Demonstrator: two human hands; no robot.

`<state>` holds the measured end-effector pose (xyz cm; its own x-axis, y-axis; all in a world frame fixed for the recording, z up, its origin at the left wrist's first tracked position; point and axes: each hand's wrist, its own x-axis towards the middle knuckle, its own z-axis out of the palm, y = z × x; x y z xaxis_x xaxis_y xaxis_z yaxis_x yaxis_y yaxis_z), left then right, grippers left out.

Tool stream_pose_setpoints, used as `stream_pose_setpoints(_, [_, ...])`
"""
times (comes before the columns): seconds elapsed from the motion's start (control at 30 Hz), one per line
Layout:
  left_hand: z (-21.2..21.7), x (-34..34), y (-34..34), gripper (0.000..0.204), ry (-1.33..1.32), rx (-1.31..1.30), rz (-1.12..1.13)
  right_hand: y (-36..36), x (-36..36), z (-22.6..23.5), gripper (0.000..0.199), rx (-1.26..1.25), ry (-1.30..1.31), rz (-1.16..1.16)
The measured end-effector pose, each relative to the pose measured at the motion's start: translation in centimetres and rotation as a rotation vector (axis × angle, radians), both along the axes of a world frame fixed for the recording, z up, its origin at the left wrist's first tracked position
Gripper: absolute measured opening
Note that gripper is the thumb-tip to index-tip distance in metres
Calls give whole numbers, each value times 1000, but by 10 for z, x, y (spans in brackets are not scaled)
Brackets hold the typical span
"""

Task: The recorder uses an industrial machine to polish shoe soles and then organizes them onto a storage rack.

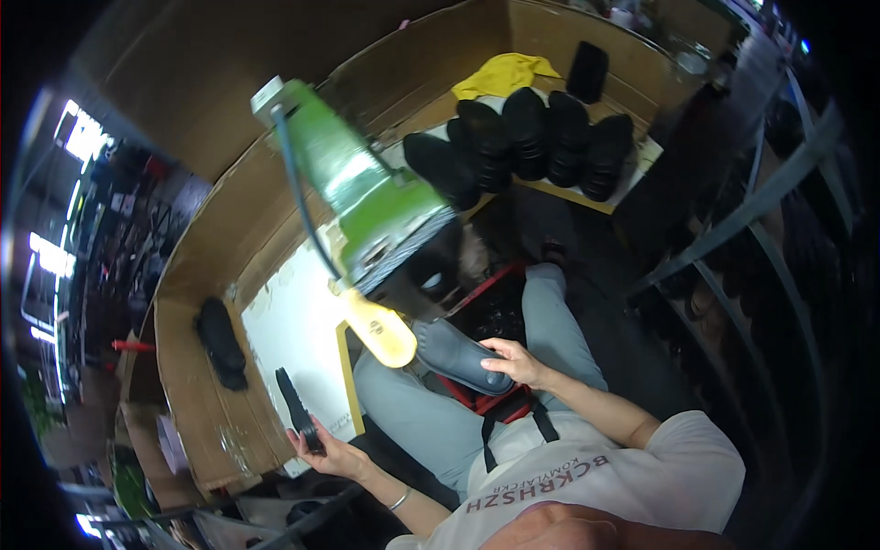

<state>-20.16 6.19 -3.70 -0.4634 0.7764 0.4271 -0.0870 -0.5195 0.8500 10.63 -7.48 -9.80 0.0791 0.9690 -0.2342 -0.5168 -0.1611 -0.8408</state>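
While seated, the person's right hand point(515, 359) clasps a grey moulded rubber shoe sole point(461, 356) on the lap.
Left hand point(332, 451) pinches a thin black strip point(298, 408). Sole appears light, flexible; best gripped mid-length, below the green grinding machine point(371, 197).

Cardboard-lined bench point(197, 367): black shoe sole point(222, 344); far end, row of black soles point(527, 137), probably.

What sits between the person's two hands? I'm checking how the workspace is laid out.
In the head view, the grey-trousered thigh lies between the left hand, holding a black sole piece, and the right hand, resting on a grey shoe sole.
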Motion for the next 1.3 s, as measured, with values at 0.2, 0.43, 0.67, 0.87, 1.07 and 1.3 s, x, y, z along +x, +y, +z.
stream_pose_setpoints(0.2, [23, 46, 4, 29, 175, 14, -83, -12, 5, 3, 46, 19, -4, 21])
stream_pose_setpoints(0.43, [32, 50, 0, 15, 332, 155, -126, -5, 12, -7, 49, 172, 30, -10])
stream_pose_setpoints(0.67, [20, 51, -12, 20, 487, -117, 106, -3, 17, -9, 58, 150, -15, -113])
stream_pose_setpoints(0.87, [17, 56, -10, 43, 431, -196, 186, 7, 16, 1, 57, 149, -75, -128])
stream_pose_setpoints(1.07, [15, 48, -1, 43, 196, -130, 188, 71, -13, 19, 56, -10, -218, 28])
stream_pose_setpoints(1.3, [10, 23, -13, 49, 149, -153, 166, 237, -55, 0, 60, 235, -102, -160])
